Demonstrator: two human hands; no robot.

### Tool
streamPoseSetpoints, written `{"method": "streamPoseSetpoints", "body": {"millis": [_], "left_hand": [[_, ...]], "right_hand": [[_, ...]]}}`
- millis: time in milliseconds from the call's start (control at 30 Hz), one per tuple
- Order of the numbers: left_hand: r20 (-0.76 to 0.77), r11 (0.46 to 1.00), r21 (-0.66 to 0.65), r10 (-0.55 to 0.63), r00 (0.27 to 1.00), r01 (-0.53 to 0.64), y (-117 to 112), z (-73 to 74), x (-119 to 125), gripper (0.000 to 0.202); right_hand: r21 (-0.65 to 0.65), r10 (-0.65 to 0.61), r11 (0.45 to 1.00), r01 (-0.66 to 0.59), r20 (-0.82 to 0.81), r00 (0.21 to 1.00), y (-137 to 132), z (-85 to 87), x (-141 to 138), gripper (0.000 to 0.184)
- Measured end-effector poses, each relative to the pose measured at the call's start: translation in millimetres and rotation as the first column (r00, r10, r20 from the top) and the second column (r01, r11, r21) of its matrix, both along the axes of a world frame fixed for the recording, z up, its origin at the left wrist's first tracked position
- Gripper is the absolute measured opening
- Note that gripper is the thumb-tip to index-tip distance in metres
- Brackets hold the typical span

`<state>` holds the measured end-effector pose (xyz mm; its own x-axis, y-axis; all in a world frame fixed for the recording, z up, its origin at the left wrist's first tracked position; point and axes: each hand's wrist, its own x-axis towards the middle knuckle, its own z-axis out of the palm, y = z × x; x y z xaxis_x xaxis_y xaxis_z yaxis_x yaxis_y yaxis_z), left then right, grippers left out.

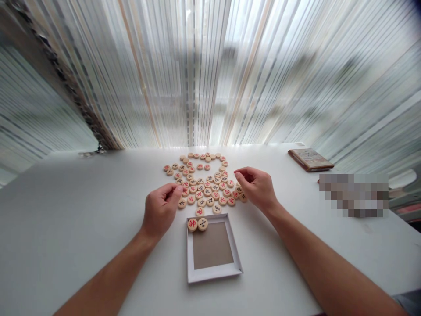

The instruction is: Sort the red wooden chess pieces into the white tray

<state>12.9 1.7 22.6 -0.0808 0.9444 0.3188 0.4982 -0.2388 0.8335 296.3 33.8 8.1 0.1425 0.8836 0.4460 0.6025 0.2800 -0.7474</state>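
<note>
Many round wooden xiangqi pieces (pixel 207 192) with red or black characters lie spread over the white table. My left hand (pixel 162 206) is at the left edge of the spread, thumb and forefinger pinched together beside several pieces; whatever may be between them is hidden. On the right, my right hand (pixel 258 186) hovers by the pieces with its fingers curled and thumb tip against forefinger, nothing showing between them. Between my forearms lies a shallow white box tray (pixel 215 276) with a brown floor. A red-marked piece (pixel 192 224) and a black-marked piece (pixel 203 224) sit side by side in its far left corner.
A book-like box (pixel 311 159) rests at the table's back right. Closer in, a pixelated patch covers another object. A striped sheer curtain (pixel 184 79) hangs along the table's far edge. Red and grey items stand beyond the right edge.
</note>
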Motion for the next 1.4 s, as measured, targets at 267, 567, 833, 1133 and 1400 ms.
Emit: {"method": "streamPoseSetpoints", "body": {"millis": [267,567,833,1133,1400], "left_hand": [[-0.032,1.0,0.002,0.011,0.999,-0.011,5.8,-1.9,-6.0,0.032],[-0.043,1.0,-0.008,-0.009,0.999,0.009,5.8,-7.1,-2.9,0.039],[-0.048,0.999,-0.025,-0.032,0.998,0.031,2.3,-5.7,1.1,0.038],[-0.046,0.999,-0.019,-0.048,0.998,0.047,1.5,-7.6,2.3,0.035],[-0.048,0.999,-0.022,-0.046,0.998,0.045,2.1,-5.3,3.0,0.035]], "right_hand": [[-0.034,-0.063,0.997,0.063,0.001,0.998,7.6,-0.3,9.6,0.032],[-0.024,0.025,0.999,-0.024,0.023,0.999,7.6,-4.4,8.2,0.027],[-0.006,0.203,0.979,-0.204,0.113,0.973,-1.9,-2.9,-5.2,0.018],[0.044,0.142,0.988,-0.147,0.098,0.985,-6.6,1.5,-7.2,0.026],[0.073,0.033,0.997,-0.037,0.059,0.998,-1.5,5.0,1.6,0.028]]}}
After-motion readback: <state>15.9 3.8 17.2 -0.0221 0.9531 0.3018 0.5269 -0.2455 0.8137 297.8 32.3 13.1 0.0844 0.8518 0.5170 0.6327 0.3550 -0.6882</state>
